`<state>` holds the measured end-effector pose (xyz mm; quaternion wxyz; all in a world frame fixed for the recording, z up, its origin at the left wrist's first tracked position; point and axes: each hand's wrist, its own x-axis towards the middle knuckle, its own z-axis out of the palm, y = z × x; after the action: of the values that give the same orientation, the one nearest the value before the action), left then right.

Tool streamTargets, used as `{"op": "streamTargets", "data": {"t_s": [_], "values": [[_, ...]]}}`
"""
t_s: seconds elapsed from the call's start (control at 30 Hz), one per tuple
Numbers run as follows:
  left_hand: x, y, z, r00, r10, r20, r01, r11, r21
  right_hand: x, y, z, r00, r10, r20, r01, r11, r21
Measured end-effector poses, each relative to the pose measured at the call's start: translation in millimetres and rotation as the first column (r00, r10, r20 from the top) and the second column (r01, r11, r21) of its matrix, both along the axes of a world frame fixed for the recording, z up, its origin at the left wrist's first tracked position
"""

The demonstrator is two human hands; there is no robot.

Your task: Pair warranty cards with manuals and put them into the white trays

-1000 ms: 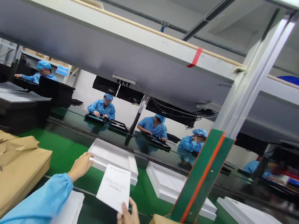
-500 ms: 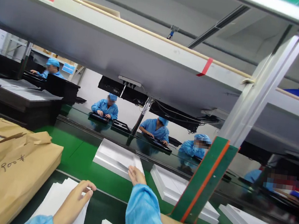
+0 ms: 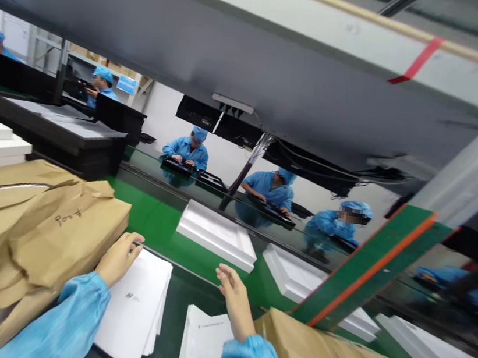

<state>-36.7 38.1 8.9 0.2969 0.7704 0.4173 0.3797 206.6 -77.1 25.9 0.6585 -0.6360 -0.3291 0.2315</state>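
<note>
My left hand (image 3: 119, 260) hovers at the upper left edge of a stack of white printed sheets (image 3: 134, 306), its fingers loosely bent and thumb apart, with nothing visible in it. Left of it lies a torn brown paper wrapper (image 3: 68, 233) with handwriting on it. My right hand (image 3: 235, 300) is open above a second stack of white printed sheets (image 3: 204, 339), fingers stretched forward and holding nothing. Beyond my right hand, a shallow white box (image 3: 216, 237) rests on the green belt (image 3: 152, 214).
More white boxes (image 3: 292, 274) sit along the belt to the right. A green post with an orange stripe (image 3: 375, 267) rises beside a brown carton (image 3: 330, 355). A shelf (image 3: 239, 44) hangs overhead. Black trays (image 3: 93, 148) are piled at left; several co-workers sit across.
My right hand has drawn back from the white box toward me. My left hand has shifted toward the brown wrapper. The view has turned right and tilted down.
</note>
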Motion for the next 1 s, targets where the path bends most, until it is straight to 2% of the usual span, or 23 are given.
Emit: {"op": "streamTargets", "data": {"t_s": [0.03, 0.1, 0.17, 0.2, 0.3, 0.4, 0.47, 0.57, 0.67, 0.8, 0.9, 0.97, 1.0], "values": [[-3.1, -3.3, -0.1, 0.987, 0.053, -0.153, -0.049, 0.998, 0.027, -17.8, -6.2, -5.6, 0.99, 0.079, 0.118, -0.077, 0.997, -0.015], [-4.6, -15.1, 1.4, 0.882, 0.152, -0.445, -0.125, 0.988, 0.09, -53.5, -17.6, -19.5, 0.943, 0.191, 0.274, -0.183, 0.982, -0.053], [-0.6, -29.6, 3.7, 0.773, 0.191, -0.605, -0.132, 0.981, 0.14, -83.3, -25.8, -33.9, 0.907, 0.274, 0.32, -0.243, 0.961, -0.135], [2.3, -36.1, 4.6, 0.75, 0.181, -0.636, -0.114, 0.983, 0.145, -94.1, -28.1, -39.8, 0.903, 0.282, 0.325, -0.244, 0.957, -0.155], [10.8, -48.5, 4.4, 0.75, 0.11, -0.653, -0.053, 0.993, 0.106, -108.6, -27.5, -48.0, 0.923, 0.302, 0.237, -0.272, 0.95, -0.153], [16.7, -53.5, 1.3, 0.772, 0.086, -0.63, -0.029, 0.995, 0.1, -105.5, -22.9, -44.0, 0.943, 0.316, 0.109, -0.312, 0.949, -0.047], [20.3, -58.5, 0.4, 0.796, 0.055, -0.603, -0.003, 0.996, 0.086, -101.3, -22.0, -39.2, 0.955, 0.287, 0.071, -0.289, 0.957, 0.027], [25.4, -71.8, 3.4, 0.829, -0.082, -0.553, 0.06, 0.997, -0.057, -98.4, -25.0, -34.7, 0.966, 0.259, 0.022, -0.26, 0.965, 0.04], [28.3, -84.3, 8.7, 0.832, -0.22, -0.51, 0.146, 0.972, -0.181, -101.8, -28.5, -34.1, 0.947, 0.319, -0.036, -0.318, 0.947, 0.03], [23.8, -81.5, 16.2, 0.798, -0.338, -0.499, 0.292, 0.941, -0.172, -108.0, -29.0, -28.3, 0.898, 0.432, -0.076, -0.43, 0.902, 0.05], [7.8, -64.0, 27.3, 0.791, -0.306, -0.53, 0.259, 0.952, -0.164, -96.9, -32.4, -11.5, 0.906, 0.423, -0.02, -0.422, 0.906, 0.037], [-8.3, -49.5, 37.9, 0.843, -0.169, -0.51, 0.149, 0.986, -0.08, -77.5, -39.4, 2.1, 0.922, 0.381, 0.074, -0.381, 0.924, -0.01], [-16.5, -42.7, 43.2, 0.886, -0.093, -0.454, 0.08, 0.996, -0.046, -65.3, -44.5, 7.6, 0.921, 0.365, 0.139, -0.36, 0.931, -0.06]]}}
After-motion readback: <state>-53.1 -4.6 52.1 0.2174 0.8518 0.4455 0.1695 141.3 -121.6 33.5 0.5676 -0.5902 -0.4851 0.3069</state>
